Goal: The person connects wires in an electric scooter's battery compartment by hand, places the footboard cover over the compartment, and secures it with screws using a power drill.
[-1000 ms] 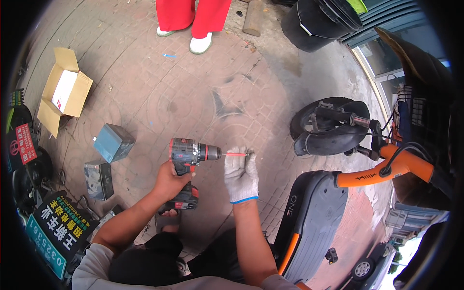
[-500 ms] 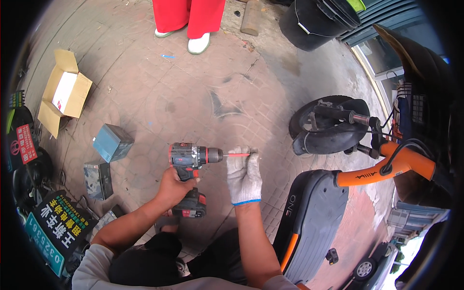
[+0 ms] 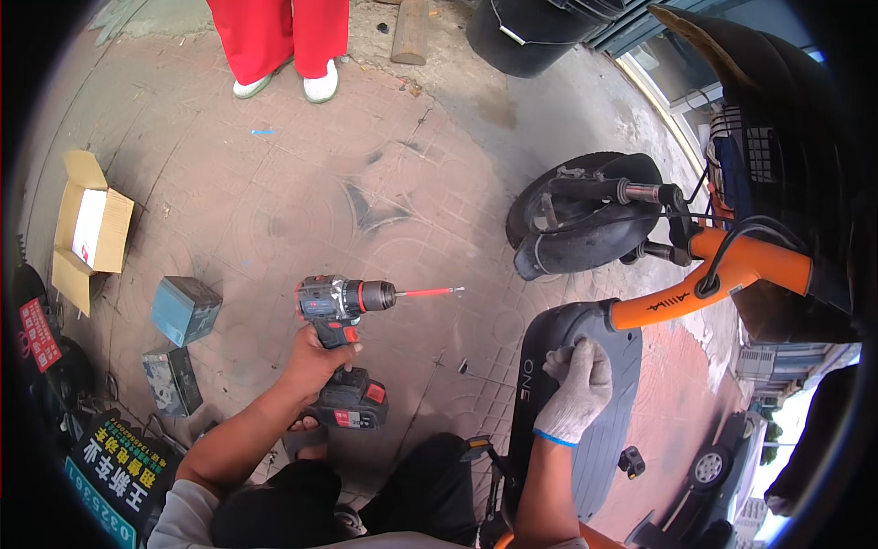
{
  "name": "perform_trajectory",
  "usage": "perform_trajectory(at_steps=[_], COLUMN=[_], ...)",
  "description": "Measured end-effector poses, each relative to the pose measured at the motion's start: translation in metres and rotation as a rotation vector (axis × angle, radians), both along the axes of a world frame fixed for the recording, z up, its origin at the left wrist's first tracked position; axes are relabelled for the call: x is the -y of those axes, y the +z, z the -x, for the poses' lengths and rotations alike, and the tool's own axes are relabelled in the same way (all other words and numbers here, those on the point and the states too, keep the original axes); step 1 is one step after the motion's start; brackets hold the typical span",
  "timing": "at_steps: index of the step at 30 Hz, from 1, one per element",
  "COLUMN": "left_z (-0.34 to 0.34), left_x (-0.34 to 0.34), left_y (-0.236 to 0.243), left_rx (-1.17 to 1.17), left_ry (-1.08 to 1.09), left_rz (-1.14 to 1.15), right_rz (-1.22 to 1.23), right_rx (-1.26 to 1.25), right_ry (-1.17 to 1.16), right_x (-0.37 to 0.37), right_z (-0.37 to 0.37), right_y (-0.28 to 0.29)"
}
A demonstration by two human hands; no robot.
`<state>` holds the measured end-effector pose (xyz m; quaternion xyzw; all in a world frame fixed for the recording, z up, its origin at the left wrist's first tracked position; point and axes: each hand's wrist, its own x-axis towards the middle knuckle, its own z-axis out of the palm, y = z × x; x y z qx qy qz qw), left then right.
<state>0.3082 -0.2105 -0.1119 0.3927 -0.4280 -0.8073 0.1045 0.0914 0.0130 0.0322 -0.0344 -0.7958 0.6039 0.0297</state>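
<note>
Bare, my left hand (image 3: 315,361) is wrapped around the grip of a black and grey cordless drill (image 3: 343,297) with red trim. From its chuck a long red screwdriver bit (image 3: 425,293) points right, with a small shiny tip. My right hand (image 3: 581,389) wears a white knitted glove with a blue cuff. Its fingers are pinched together above the black deck (image 3: 604,462) of an electric scooter; what lies between them, if anything, is hidden. The scooter's orange stem (image 3: 658,309) and black front wheel (image 3: 585,215) are beyond that hand.
Leftward on the paving are an open cardboard box (image 3: 114,233), a blue-topped block (image 3: 186,309) and a dark box (image 3: 172,380). A person in red trousers (image 3: 279,37) stands ahead. A black bucket (image 3: 526,37) is at the far right. A small black object (image 3: 631,462) lies beyond the deck.
My right hand has left the drill bit and moved right and nearer, over the scooter deck. The drill stays in my left hand. The whole view has shifted.
</note>
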Motion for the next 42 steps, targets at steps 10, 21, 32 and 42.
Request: perform_trajectory(at_steps=[10, 21, 32, 42], left_z=[0.086, 0.196, 0.273, 0.321], left_x=[0.026, 0.041, 0.049, 0.056], left_y=[-0.007, -0.02, 0.023, 0.05], left_rx=[0.01, -0.088, -0.049, -0.021], left_ry=[-0.271, -0.441, -0.696, -0.844], left_rz=[0.059, 0.15, 0.233, 0.404], right_rz=[-1.188, -1.294, -1.311, -1.259], right_rx=[-0.315, -0.13, -0.282, -0.296], right_ry=[0.022, 0.066, 0.115, 0.151], right_x=[-0.09, -0.074, -0.09, -0.076], right_z=[0.126, 0.128, 0.141, 0.135], right_y=[-0.027, -0.024, -0.026, -0.005])
